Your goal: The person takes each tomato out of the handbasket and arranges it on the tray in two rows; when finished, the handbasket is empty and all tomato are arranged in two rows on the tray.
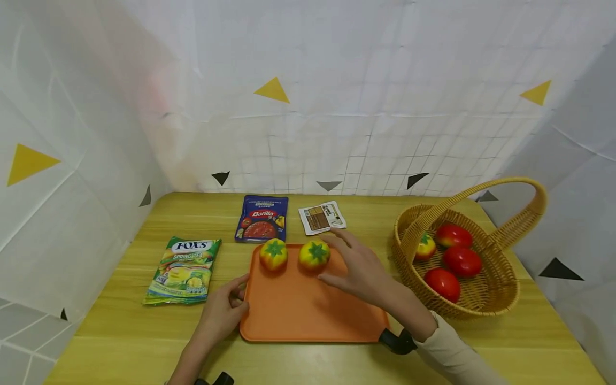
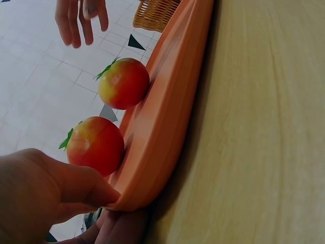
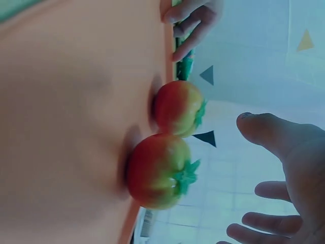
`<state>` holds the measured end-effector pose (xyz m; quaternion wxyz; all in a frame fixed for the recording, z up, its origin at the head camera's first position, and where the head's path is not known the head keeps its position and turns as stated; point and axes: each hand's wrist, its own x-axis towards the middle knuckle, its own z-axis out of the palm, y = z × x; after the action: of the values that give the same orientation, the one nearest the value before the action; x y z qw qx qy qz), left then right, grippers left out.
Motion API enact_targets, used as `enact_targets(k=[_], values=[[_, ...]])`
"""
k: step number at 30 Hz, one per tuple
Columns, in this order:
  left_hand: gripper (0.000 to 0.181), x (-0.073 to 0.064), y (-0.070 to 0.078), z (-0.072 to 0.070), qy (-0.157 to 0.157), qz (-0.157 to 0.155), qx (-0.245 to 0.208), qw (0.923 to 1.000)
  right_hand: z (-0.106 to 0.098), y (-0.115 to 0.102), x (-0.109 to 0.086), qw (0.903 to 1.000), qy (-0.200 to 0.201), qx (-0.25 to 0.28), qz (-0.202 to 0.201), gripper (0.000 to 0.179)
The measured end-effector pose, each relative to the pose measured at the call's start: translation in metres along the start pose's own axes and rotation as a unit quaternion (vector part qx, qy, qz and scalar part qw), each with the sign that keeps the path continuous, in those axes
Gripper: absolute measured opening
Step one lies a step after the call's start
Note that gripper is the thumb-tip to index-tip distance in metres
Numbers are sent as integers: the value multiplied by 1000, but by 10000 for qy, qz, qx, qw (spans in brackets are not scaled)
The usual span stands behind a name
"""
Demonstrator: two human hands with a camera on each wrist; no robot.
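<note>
Thumb and fingers of the right hand (image 1: 358, 267) stand wide apart, holding nothing, just right of a round, glossy red-and-yellow tomato (image 1: 315, 255) with green leaves; the right wrist view shows a gap between them. That tomato has no clear long axis, and the right hand is the nearer one. It sits near the middle of the far edge of a rectangular orange tray (image 1: 308, 321), whose long axis runs left to right. A matching tomato (image 1: 274, 254) lies to its left, by the far left corner. The left hand (image 1: 222, 310) pinches the tray's left edge. Room on the tray lies toward its near edge; just past the far edge is a blue sauce pouch (image 1: 262, 219). Beyond the right edge stands a golden wicker basket (image 1: 505, 272).
</note>
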<state>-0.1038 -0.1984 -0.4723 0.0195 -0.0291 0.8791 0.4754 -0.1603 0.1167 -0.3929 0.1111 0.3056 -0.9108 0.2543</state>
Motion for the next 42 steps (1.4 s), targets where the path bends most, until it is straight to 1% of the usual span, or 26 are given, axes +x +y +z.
enact_targets(k=[5, 10, 17, 22, 25, 30, 35, 42], values=[[60, 0, 1, -1, 6, -10, 24, 10000, -17, -4, -12, 9998, 154, -54, -119, 70], [61, 2, 2, -1, 9, -12, 30, 10000, -30, -4, -24, 9993, 250, -232, -154, 70], [61, 3, 4, -3, 12, -25, 78, 10000, -39, 3, -37, 9987, 415, -274, -143, 70], [61, 0, 2, -8, 48, -44, 110, 9999, -43, 5, -44, 9984, 508, -221, -138, 70], [61, -1, 2, -10, 57, -52, 126, 9999, -48, 7, -50, 9979, 571, -306, -67, 70], [61, 0, 2, -7, 24, -79, 44, 10000, -60, 14, -64, 9967, 705, -399, 67, 64], [61, 0, 0, -3, 4, -56, -32, 10000, -73, 22, -77, 9948, 905, -465, 65, 54], [61, 1, -1, 1, -5, -81, -4, 10000, -85, 32, -87, 9907, 1132, -729, 187, 51]])
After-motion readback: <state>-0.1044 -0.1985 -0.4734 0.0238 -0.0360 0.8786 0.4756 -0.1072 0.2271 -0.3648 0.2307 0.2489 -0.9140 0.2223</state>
